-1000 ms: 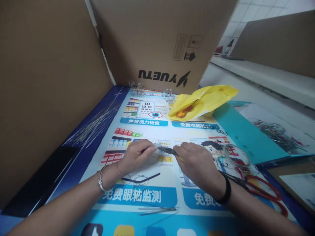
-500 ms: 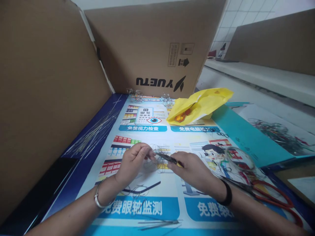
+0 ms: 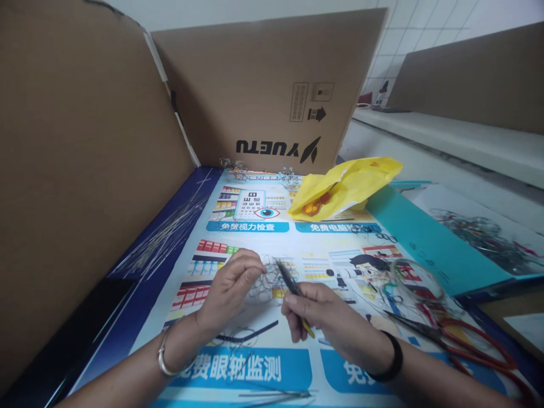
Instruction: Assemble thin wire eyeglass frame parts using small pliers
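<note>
My right hand (image 3: 312, 309) grips a pair of pliers (image 3: 289, 279) with dark jaws and a yellow handle, the tip pointing up and away. To its left, my left hand (image 3: 232, 283) is closed in a pinch; whatever lies between its fingertips is too small or hidden to name. Thin wire loops (image 3: 266, 286) lie on the printed sheet behind and between the two hands. The plier tip stands apart from the left fingers. Near my left wrist, more fine wire (image 3: 242, 334) curls on the sheet.
Red-handled scissors (image 3: 471, 343) lie at the right beside a wire coil (image 3: 419, 280). A yellow bag (image 3: 346, 184) sits at the back. Straight wires (image 3: 164, 235) lie left, and short rods (image 3: 276, 395) in front. Cardboard panels (image 3: 263, 85) stand behind and left; a turquoise box (image 3: 433, 243) stands right.
My right hand has drawn the pliers back from the left fingertips and turned them more upright. The left hand stays nearly in place. The whole view has shifted slightly.
</note>
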{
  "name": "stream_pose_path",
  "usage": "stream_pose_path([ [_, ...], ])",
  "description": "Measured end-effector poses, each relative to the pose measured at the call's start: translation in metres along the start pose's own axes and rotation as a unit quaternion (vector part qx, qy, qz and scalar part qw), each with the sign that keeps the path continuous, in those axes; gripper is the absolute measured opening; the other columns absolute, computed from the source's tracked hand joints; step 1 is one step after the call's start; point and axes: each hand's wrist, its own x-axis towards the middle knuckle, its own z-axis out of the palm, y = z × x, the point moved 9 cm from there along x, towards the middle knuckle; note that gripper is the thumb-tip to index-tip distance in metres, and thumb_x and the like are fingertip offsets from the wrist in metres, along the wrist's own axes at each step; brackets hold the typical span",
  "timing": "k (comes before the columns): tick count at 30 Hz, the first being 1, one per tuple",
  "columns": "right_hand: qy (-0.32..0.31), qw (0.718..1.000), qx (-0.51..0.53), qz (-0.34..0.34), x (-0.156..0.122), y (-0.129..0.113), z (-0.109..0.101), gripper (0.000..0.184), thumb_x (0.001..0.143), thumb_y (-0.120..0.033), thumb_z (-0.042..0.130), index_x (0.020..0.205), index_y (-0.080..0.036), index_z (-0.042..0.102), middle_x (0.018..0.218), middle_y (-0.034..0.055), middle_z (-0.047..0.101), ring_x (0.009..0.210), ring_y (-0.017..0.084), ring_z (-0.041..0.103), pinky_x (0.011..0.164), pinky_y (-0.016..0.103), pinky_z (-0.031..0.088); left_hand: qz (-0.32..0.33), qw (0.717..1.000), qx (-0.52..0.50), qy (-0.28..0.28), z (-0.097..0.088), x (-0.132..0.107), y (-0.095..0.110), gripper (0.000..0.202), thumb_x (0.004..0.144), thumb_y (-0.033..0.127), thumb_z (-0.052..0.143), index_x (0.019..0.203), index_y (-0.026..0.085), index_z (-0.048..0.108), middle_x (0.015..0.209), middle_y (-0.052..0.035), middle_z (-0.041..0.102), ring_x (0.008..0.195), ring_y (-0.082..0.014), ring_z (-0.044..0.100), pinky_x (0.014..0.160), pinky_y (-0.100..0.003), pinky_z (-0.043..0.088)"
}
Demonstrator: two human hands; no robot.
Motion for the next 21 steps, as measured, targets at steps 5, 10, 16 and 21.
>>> stream_pose_path([
  [5,-0.027,0.992,0.121,-0.019,-0.002,-0.001,0.014,0.035,0.079,-0.048,0.058,0.077,-0.012,0.056,0.062,0.0015,0.059,0.053,0.010,0.055,0.051,0.022,0.036,0.085,0.988,0.035,-0.122,0.025,-0.015,0.025,0.019,0.088,0.031,0.049,0.087,0.028,0.067,0.117,-0.0061,0.051,0.106,-0.0209,0.047,0.092,-0.037,0.039],
  [10,-0.095,0.986,0.133,-0.020,-0.009,0.007,0.031,0.036,0.077,-0.047,0.060,0.070,-0.013,0.054,0.055,-0.0002,0.054,0.046,0.007,0.046,0.048,0.022,0.031,0.160,0.966,0.078,-0.185,0.037,-0.027,0.042,0.019,0.087,0.033,0.050,0.097,0.035,0.066,0.127,-0.0039,0.047,0.112,-0.0234,0.044,0.097,-0.043,0.033],
  [16,0.074,0.993,-0.012,-0.096,-0.010,-0.007,-0.005,0.029,0.080,-0.042,0.057,0.069,-0.016,0.051,0.054,-0.0046,0.045,0.052,0.008,0.039,0.053,0.022,0.031,-0.012,0.992,-0.014,-0.127,0.034,-0.019,0.013,0.015,0.085,0.030,0.054,0.097,0.031,0.064,0.107,-0.0052,0.059,0.099,-0.0203,0.054,0.085,-0.034,0.046],
  [21,0.200,0.956,-0.161,-0.143,-0.014,-0.028,-0.025,0.019,0.080,-0.034,0.054,0.072,-0.017,0.055,0.060,-0.0033,0.050,0.057,0.010,0.044,0.056,0.022,0.036,-0.219,0.965,-0.114,-0.093,0.046,-0.031,-0.018,0.024,0.084,0.032,0.055,0.105,0.024,0.062,0.086,-0.0046,0.064,0.067,-0.0136,0.058,0.059,-0.024,0.051],
])
